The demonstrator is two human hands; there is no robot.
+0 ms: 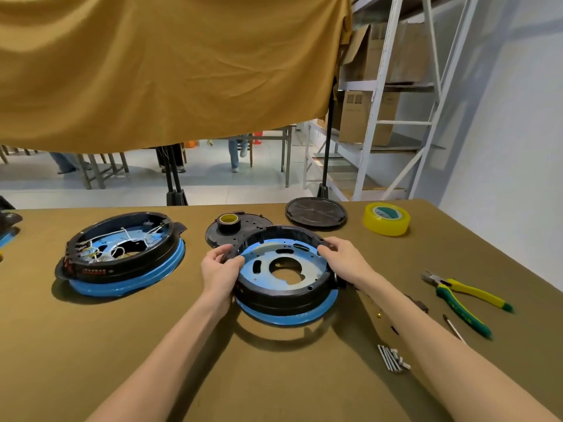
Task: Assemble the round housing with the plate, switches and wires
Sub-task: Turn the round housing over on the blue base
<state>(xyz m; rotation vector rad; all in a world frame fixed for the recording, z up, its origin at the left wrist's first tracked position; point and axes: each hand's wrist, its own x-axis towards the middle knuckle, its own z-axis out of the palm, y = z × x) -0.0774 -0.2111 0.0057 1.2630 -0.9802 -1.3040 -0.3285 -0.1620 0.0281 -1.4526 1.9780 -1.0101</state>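
Round housing sits centre of the bench, black ring wall over a blue rim, with the perforated plate lying flat inside it, big off-centre cutout facing up. Left hand is at the housing's left wall, fingers curled, thumb and fingertips pinching the upper-left edge of the ring; right hand mirrors it at the upper-right edge, fingers curled over the rim. So both grips are closed on the same part, one each side, the housing directly between them — neither hand nearer than the other. No long axis to speak of; it is round, so what matters is rotation about its centre, likely lining up plate holes with the ring. No wires or switches visible in this one yet; judged early in the task. Second housing, already wired, lies well to the left, apart. Just behind the held part: a black disc with a small tape roll on it, close to the far rim — little room to push away. Black lid and yellow tape further back right. Pliers and screws on the right, clear of the right forearm but near it. Open bench toward the body.
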